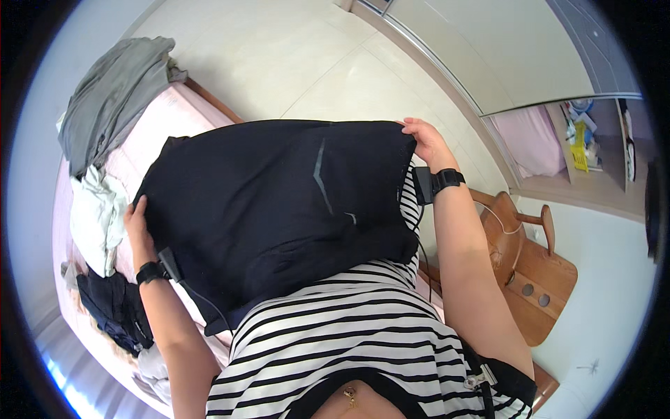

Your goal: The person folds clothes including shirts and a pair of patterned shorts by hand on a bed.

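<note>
A black garment (258, 195), with a long thin grey mark and a smaller pale mark, is spread out in front of my striped top. Whether it is a shirt or something else I cannot tell. At its left edge my left hand (139, 229) is closed on the cloth, the fingertips partly hidden behind it. My right hand (427, 143) grips the upper right corner between thumb and fingers. The cloth stretches between both hands, and its lower side rests against my body.
On the pink-covered bed (164, 122) at left lie a grey-green cloth (115, 94), a white garment (98, 216) and a dark clothes pile (115, 311). A wooden chair (534, 283) stands at right, below an open cabinet (607, 150). Cables hang from both wrist straps.
</note>
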`<state>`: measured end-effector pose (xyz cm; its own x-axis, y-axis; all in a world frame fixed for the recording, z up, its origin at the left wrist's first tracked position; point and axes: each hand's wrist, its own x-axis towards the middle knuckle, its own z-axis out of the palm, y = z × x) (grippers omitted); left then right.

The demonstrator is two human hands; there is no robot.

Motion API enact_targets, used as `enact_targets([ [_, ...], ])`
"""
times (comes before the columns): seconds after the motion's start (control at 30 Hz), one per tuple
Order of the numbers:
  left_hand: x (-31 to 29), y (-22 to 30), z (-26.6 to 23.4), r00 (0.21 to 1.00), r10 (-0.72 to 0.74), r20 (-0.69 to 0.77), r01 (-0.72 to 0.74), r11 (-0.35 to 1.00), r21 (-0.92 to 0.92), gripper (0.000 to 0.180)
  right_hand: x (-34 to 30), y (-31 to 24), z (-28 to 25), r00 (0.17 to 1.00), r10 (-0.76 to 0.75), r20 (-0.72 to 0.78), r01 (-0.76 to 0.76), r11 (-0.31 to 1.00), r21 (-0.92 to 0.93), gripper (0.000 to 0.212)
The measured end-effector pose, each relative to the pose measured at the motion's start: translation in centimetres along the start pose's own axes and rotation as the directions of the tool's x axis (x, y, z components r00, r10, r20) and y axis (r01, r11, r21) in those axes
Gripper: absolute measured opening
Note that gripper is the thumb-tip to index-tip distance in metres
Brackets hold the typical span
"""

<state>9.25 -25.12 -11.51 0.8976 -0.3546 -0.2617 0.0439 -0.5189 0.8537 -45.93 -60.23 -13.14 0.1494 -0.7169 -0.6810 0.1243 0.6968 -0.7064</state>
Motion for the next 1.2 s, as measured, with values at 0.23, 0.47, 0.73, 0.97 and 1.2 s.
enact_targets([
  [0.23,-6.0,1.4,-7.4,0.963,0.011,0.271,0.102,0.912,-0.397,0.037,-13.2,-3.2,-2.6,0.899,-0.28,0.338,0.348,0.923,-0.162,0.058],
  [0.47,-12.2,-5.0,-12.5,0.866,-0.198,0.459,0.334,0.913,-0.236,0.044,-19.1,6.9,-11.4,0.985,0.06,0.165,0.013,0.912,-0.409,0.059],
  [0.73,-13.9,-4.8,-10.6,0.869,-0.176,0.463,0.327,0.906,-0.269,0.048,-17.3,7.8,-10.0,0.998,0.05,0.036,-0.01,0.712,-0.702,0.022],
  [0.97,-14.3,-2.1,-12.2,0.93,0.098,0.355,0.067,0.903,-0.425,0.05,-17.7,2.2,-7.7,0.944,-0.311,0.115,0.328,0.925,-0.191,0.015],
  [1.2,-12.3,-2.3,-12.6,0.96,0.072,0.27,0.054,0.901,-0.431,0.043,-15.3,2.1,-7.7,0.989,-0.074,0.131,0.135,0.821,-0.555,0.025],
])
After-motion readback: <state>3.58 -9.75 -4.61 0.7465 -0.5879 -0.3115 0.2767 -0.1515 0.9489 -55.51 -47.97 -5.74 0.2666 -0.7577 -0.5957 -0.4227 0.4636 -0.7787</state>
